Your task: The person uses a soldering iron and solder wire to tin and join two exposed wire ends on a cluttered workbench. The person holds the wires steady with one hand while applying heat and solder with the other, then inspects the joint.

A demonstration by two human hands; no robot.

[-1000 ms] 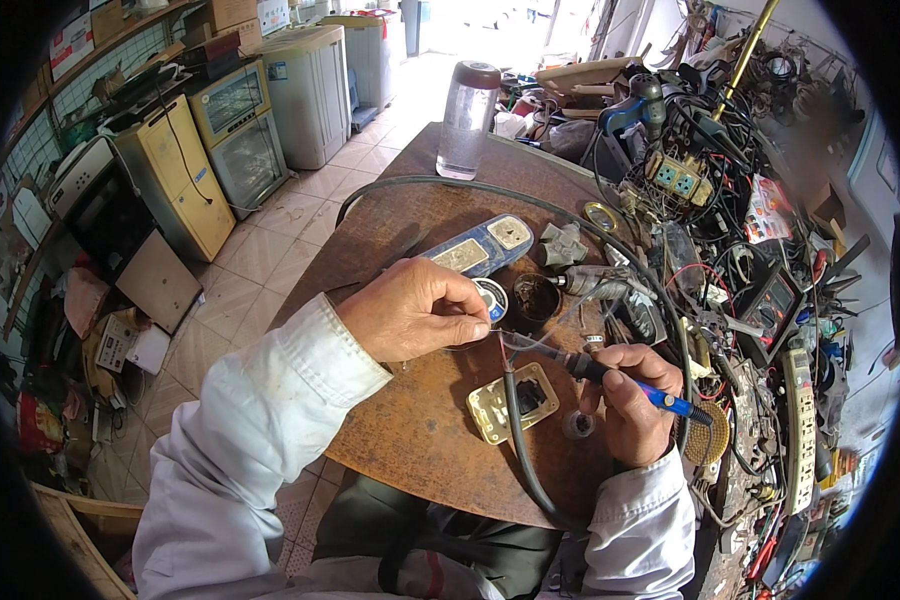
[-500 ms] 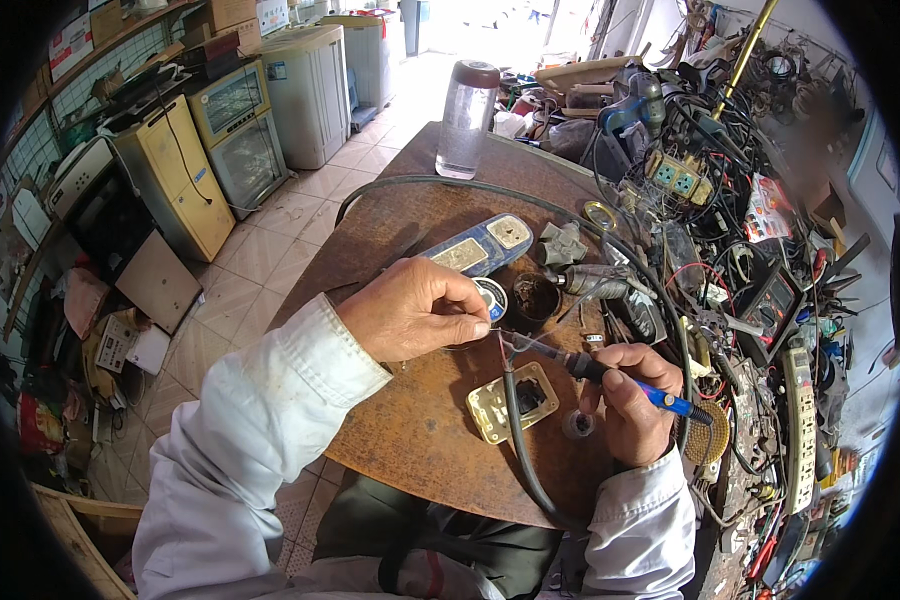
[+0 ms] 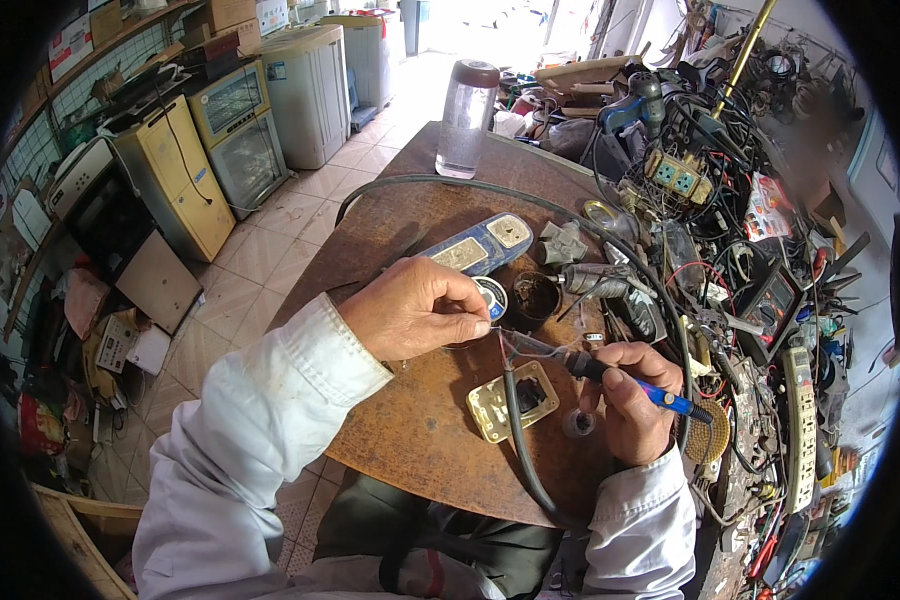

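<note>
My left hand (image 3: 415,312) is closed in a pinch at the stripped end of a thick dark cable (image 3: 517,430), holding a thin wire, likely solder. In my right hand (image 3: 635,405) is a blue-and-black soldering iron (image 3: 670,401), gripped like a pen. Its tip points left to the thin coloured leads, close to my left fingertips; whether they touch is too small to tell. Below the leads lies a cream plastic cover (image 3: 487,412) with a dark opening, the cable crossing it. A small round spool (image 3: 493,299) sits just beyond my left fingers, beside a dark round tin (image 3: 535,297).
A blue-and-cream handheld casing (image 3: 485,246) and a clear bottle with a brown lid (image 3: 466,125) stand farther back on the brown table (image 3: 390,440). Tangled cables, tools and a power strip (image 3: 799,430) crowd the right side. Cabinets (image 3: 175,180) line the left.
The soldering iron's tip has shifted slightly beside the leads. My left hand stays in the same place.
</note>
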